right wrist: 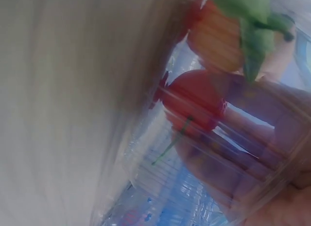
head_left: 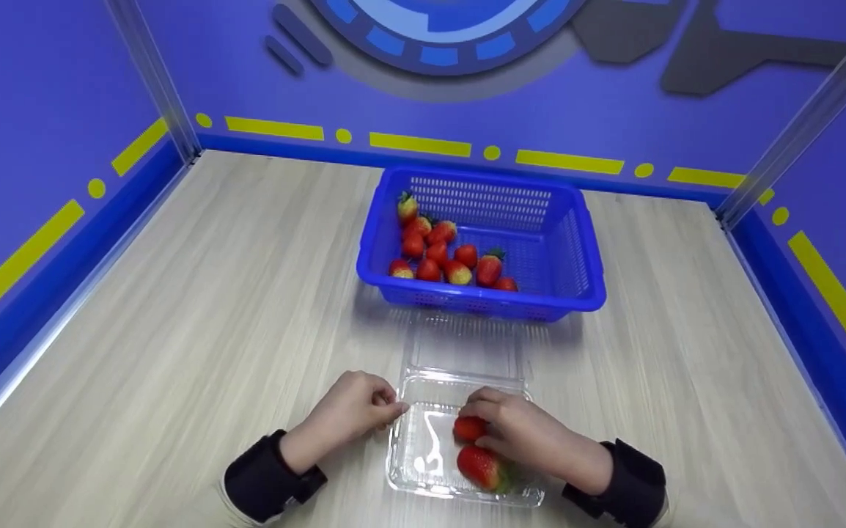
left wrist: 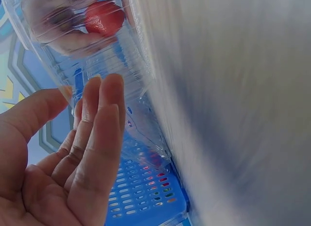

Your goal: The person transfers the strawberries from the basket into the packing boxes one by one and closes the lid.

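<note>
This looks like a three-sided work booth, perhaps a lab or demonstration station, its blue printed wall panels (head_left: 218, 73) standing at the back and both sides of a pale wood-grain tabletop (head_left: 262, 293). Metal corner posts (head_left: 152, 81) join the panels, which carry yellow dashes and dots (head_left: 274, 127) and, at the back, a large sci-fi-style ring graphic (head_left: 439, 56); the wider building around it is out of view.

You can reach over the box (head_left: 423, 440)'s left half; your right hand (head_left: 529, 433) and strawberries (head_left: 477, 466) block its right.
</note>
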Tool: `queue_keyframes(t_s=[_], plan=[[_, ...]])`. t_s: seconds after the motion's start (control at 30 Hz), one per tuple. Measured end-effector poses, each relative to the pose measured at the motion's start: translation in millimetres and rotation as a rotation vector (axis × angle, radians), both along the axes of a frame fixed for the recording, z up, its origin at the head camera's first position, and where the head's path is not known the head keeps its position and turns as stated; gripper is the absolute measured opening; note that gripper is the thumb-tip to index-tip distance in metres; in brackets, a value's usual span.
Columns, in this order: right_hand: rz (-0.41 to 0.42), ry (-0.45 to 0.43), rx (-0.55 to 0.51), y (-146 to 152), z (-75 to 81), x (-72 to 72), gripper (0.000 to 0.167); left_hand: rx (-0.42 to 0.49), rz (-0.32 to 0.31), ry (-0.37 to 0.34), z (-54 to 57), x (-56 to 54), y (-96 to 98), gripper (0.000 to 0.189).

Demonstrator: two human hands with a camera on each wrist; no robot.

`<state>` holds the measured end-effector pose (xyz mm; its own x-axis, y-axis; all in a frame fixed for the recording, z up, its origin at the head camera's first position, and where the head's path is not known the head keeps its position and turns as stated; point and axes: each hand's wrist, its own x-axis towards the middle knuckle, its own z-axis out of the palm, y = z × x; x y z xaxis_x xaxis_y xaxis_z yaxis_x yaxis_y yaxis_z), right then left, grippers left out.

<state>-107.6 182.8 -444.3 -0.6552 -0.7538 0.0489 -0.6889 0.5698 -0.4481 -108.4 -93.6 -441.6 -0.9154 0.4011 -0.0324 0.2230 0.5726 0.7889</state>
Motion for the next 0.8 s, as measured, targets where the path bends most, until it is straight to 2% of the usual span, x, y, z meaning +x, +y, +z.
queue_keyframes(t_s=[0.27,0.5,0.67,0.8], plan=[[0.035,0.015,0.011,2,3.0,0.6,0.031,-0.02,-0.001,0.03,0.0,-0.4,1.1,0.021],[0.085,0.01,-0.027,7,10.4,-0.5,0.03,-0.055,0.006,0.064,2.3,0.3,-0.8,0.022],[0.134,0.003,-0.016,14,22.7,-6.8,0.032,-0.058,0.014,0.058,8.9,-1.5,-6.2,0.021],[0.172,0.043,-0.02,20,36.6,-15.3,0.033,-0.055,0.029,0.081,19.1,-7.0,-12.8,0.019]])
